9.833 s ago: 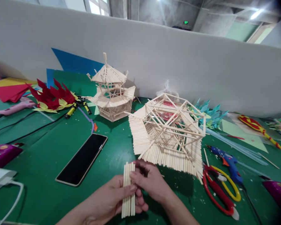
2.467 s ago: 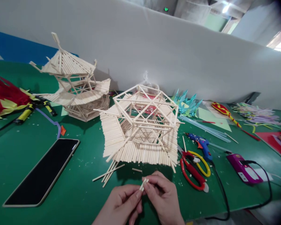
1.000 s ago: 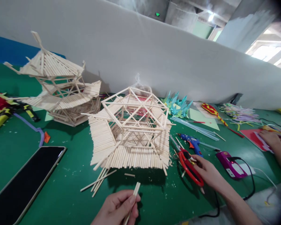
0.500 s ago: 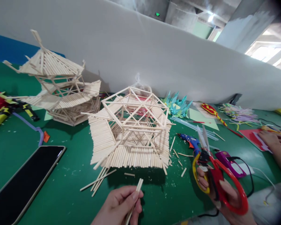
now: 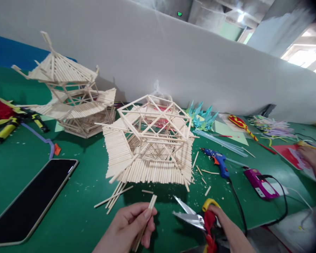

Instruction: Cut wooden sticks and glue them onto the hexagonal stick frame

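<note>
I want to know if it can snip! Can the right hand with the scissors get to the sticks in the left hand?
Probably yes. The right hand holds the scissors open, blades aimed at the sticks pinched in the left hand, with only bare green table between them.

stick frame (image 5: 150, 140) ahead, bare mat (image 5: 76, 211) left

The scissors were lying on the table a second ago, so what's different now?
The right hand picked the scissors up and brought them, blades open, toward the sticks in the left hand. The stick model and phone stayed put.
</note>
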